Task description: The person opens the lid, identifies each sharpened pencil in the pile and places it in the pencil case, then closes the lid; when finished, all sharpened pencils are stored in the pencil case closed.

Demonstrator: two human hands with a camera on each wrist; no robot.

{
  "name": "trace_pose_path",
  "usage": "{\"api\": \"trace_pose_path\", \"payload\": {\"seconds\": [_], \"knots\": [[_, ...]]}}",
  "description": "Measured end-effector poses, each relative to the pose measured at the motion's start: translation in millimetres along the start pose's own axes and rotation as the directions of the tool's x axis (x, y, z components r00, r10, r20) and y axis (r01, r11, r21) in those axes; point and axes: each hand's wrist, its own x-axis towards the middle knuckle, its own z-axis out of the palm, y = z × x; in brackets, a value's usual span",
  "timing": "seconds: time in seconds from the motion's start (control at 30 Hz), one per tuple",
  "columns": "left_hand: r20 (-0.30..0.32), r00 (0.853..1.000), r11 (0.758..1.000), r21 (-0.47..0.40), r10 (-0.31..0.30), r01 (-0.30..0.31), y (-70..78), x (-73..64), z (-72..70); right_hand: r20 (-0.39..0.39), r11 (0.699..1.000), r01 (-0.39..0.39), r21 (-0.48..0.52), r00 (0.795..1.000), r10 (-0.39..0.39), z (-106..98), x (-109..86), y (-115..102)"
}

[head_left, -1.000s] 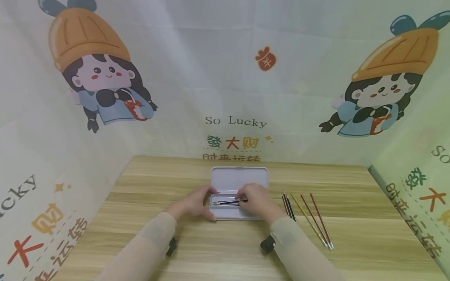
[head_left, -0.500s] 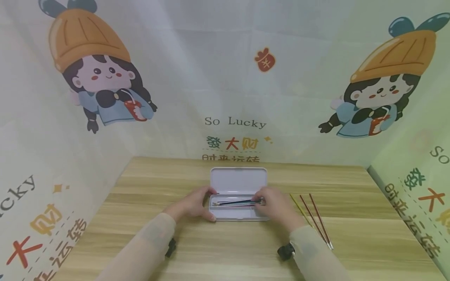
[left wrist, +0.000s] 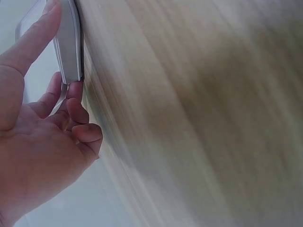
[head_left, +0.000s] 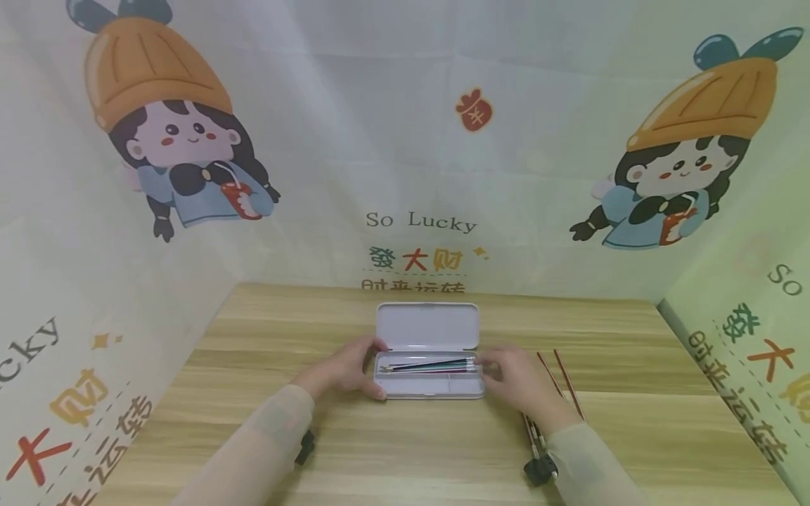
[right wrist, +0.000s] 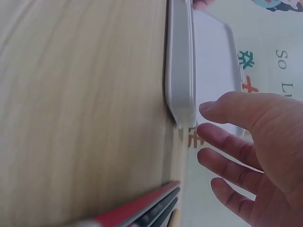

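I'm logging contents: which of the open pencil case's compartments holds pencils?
The long rear compartment, nearest the lid: pencils lie there, while none show in the two front compartments.

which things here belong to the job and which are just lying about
In the job, it seems:
open pencil case, held by the left hand
pencils lying in it
loose pencils partly behind the right hand

Just around:
wooden table
printed backdrop
black wrist devices

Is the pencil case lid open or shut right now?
Open: the lid stands raised behind the case, and the pencils inside show in the head view.
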Motion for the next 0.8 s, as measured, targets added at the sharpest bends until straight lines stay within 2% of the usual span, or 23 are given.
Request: {"api": "trace_pose_path", "payload": {"seconds": [0.3, 0.4, 0.57, 0.8], "knots": [[0.002, 1.0, 1.0, -0.002, 0.015, -0.015, -5.2, 1.3, 3.8, -0.002, 0.999, -0.041, -0.023, 0.999, 0.041, -13, -10.9, 14], [0.004, 1.0, 1.0, 0.002, 0.014, -0.014, -5.3, 0.7, 3.5, 0.007, 0.995, -0.081, -0.057, 0.997, 0.081, -19, -13.4, 18], [0.001, 1.0, 1.0, -0.007, 0.005, -0.005, -3.5, -0.2, 1.8, 0.01, 0.986, -0.157, -0.05, 0.987, 0.158, -23, -15.9, 24], [0.007, 1.0, 1.0, -0.008, 0.011, -0.011, -0.2, -0.8, -0.3, 0.003, 0.978, -0.191, -0.078, 0.981, 0.192, -23, -21.8, 34]]}}
